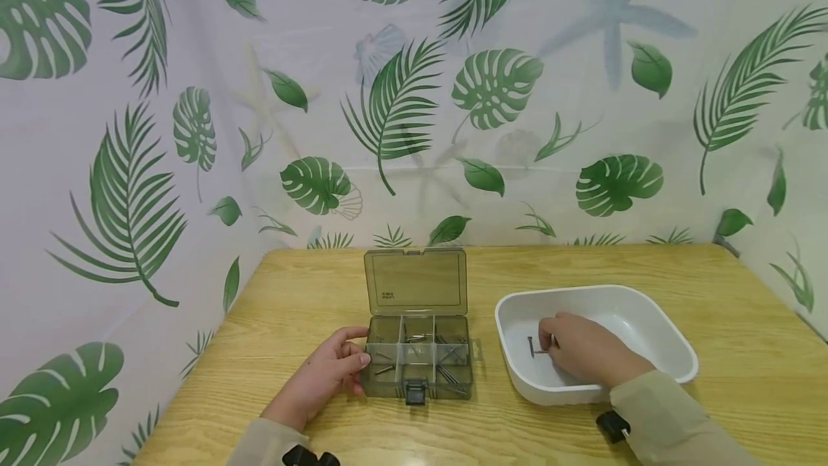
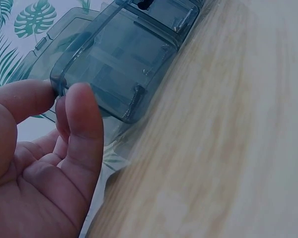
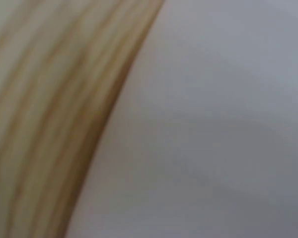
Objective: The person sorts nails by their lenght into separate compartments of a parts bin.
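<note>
A smoky transparent compartment box (image 1: 416,372) stands on the table with its lid (image 1: 417,282) raised at the back. Small dark screws (image 1: 448,374) lie in several of its compartments. My left hand (image 1: 330,369) holds the box's left side between thumb and fingers; the left wrist view shows the thumb (image 2: 84,119) at the box corner. Inside a white basin (image 1: 653,333) to the right, my right hand (image 1: 585,347) reaches down with bent fingers. A screw (image 1: 531,346) lies by its fingertips, and another meets them; I cannot tell whether they grip it.
The wooden table (image 1: 310,286) reaches back to a leaf-patterned cloth (image 1: 414,113), which also hangs at both sides. The basin's raised rim passes under my right wrist. In the right wrist view, only the blurred basin wall (image 3: 198,124) and wood grain appear.
</note>
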The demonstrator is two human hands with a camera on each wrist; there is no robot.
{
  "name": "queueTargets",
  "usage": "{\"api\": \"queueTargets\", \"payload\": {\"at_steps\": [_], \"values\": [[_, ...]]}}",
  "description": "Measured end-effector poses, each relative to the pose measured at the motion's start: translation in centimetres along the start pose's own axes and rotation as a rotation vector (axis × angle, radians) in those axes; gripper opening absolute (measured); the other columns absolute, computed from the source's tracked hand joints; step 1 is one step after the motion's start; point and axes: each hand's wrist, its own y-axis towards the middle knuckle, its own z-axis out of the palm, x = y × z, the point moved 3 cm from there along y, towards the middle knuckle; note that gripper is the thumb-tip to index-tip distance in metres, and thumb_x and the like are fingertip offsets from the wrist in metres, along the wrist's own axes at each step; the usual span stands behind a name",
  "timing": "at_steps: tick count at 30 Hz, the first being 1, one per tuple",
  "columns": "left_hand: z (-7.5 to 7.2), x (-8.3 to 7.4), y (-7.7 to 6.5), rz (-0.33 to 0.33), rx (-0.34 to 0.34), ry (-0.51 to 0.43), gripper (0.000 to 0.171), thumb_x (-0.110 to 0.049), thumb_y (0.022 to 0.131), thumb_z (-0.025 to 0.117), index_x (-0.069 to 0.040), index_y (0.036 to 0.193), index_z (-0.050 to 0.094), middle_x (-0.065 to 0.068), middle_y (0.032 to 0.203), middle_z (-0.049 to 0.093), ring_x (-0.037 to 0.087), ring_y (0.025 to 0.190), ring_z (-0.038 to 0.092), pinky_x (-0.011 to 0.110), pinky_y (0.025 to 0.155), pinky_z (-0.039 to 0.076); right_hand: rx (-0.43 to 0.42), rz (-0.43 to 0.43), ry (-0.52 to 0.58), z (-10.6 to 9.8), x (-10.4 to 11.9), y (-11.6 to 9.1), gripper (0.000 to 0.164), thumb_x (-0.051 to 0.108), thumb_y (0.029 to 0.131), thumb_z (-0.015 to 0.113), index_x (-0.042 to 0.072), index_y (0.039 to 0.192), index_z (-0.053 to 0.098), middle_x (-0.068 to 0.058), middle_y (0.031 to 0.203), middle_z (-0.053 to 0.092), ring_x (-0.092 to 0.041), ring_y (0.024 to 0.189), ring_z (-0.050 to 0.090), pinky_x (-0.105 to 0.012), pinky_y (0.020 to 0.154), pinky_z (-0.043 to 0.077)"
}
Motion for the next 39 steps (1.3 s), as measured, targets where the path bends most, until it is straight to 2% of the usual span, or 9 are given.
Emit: {"api": "queueTargets", "payload": {"at_steps": [7, 12, 16, 20, 25, 32, 35, 39], "values": [[0.5, 0.1, 1.2, -0.008, -0.044, 0.003, 0.056, -0.012, 0.104, 0.058, -0.001, 0.153, 0.034, 0.01, 0.097, 0.054, 0.017, 0.067, 0.052, 0.035, 0.066, 0.057, 0.003, -0.037, -0.017, -0.4, -1.4, 1.5, 0.016, 0.008, 0.094, 0.064, 0.016, 0.081, 0.06, 0.004, 0.079, 0.054, -0.013, 0.073, 0.048, -0.037, 0.068, 0.047], [0.6, 0.2, 1.6, -0.012, -0.049, -0.002, 0.056, -0.013, 0.104, 0.058, -0.002, 0.153, 0.034, 0.01, 0.097, 0.054, 0.017, 0.068, 0.051, 0.035, 0.067, 0.057, 0.006, -0.014, 0.022, -0.7, -1.9, 2.0, 0.015, 0.008, 0.093, 0.065, 0.016, 0.081, 0.06, 0.004, 0.078, 0.055, -0.013, 0.073, 0.05, -0.037, 0.069, 0.047], [0.7, 0.2, 1.6, -0.003, -0.045, -0.001, 0.056, -0.012, 0.104, 0.058, -0.001, 0.153, 0.033, 0.009, 0.097, 0.053, 0.016, 0.068, 0.051, 0.035, 0.067, 0.058, -0.025, -0.015, 0.047, -1.0, -2.0, 2.2, 0.007, 0.006, 0.094, 0.064, 0.012, 0.093, 0.069, 0.003, 0.087, 0.063, -0.014, 0.079, 0.055, -0.041, 0.075, 0.051], [0.7, 0.2, 1.6, -0.004, -0.045, -0.005, 0.056, -0.012, 0.104, 0.058, -0.001, 0.153, 0.033, 0.009, 0.097, 0.053, 0.016, 0.069, 0.051, 0.035, 0.067, 0.057, -0.105, -0.074, 0.048, -1.6, -1.6, 2.0, 0.014, 0.003, 0.094, 0.065, 0.009, 0.102, 0.075, 0.0, 0.095, 0.069, -0.018, 0.087, 0.062, -0.045, 0.082, 0.054], [0.6, 0.3, 1.5, -0.004, -0.048, 0.001, 0.056, -0.013, 0.104, 0.059, -0.002, 0.153, 0.033, 0.009, 0.097, 0.054, 0.017, 0.069, 0.051, 0.035, 0.067, 0.057, -0.185, -0.138, 0.071, -2.4, -0.3, 1.8, 0.018, 0.002, 0.093, 0.062, 0.01, 0.102, 0.076, 0.001, 0.097, 0.07, -0.019, 0.093, 0.064, -0.044, 0.083, 0.054], [0.8, 0.4, 1.5, 0.017, -0.052, 0.012, 0.057, -0.013, 0.104, 0.059, -0.001, 0.153, 0.033, 0.009, 0.096, 0.054, 0.017, 0.067, 0.051, 0.035, 0.066, 0.057, -0.221, -0.2, 0.092, -2.6, 3.0, 1.6, 0.019, 0.005, 0.096, 0.06, 0.016, 0.103, 0.075, 0.007, 0.099, 0.068, -0.009, 0.086, 0.059, -0.035, 0.074, 0.053], [0.9, 0.6, 1.5, 0.022, -0.055, 0.014, 0.056, -0.012, 0.104, 0.058, -0.001, 0.153, 0.034, 0.009, 0.096, 0.054, 0.017, 0.067, 0.051, 0.035, 0.065, 0.057, -0.242, -0.242, 0.077, -2.5, 4.4, 1.6, 0.019, 0.005, 0.096, 0.06, 0.016, 0.102, 0.075, 0.009, 0.098, 0.067, -0.009, 0.087, 0.06, -0.034, 0.074, 0.053], [1.0, 0.8, 1.4, 0.026, -0.057, 0.007, 0.056, -0.01, 0.104, 0.058, 0.0, 0.153, 0.033, 0.008, 0.096, 0.054, 0.016, 0.067, 0.051, 0.034, 0.065, 0.057, -0.257, -0.292, 0.049, -2.1, 6.2, 1.6, 0.019, 0.005, 0.096, 0.061, 0.016, 0.102, 0.075, 0.012, 0.092, 0.062, -0.005, 0.079, 0.053, -0.03, 0.069, 0.05]]}}
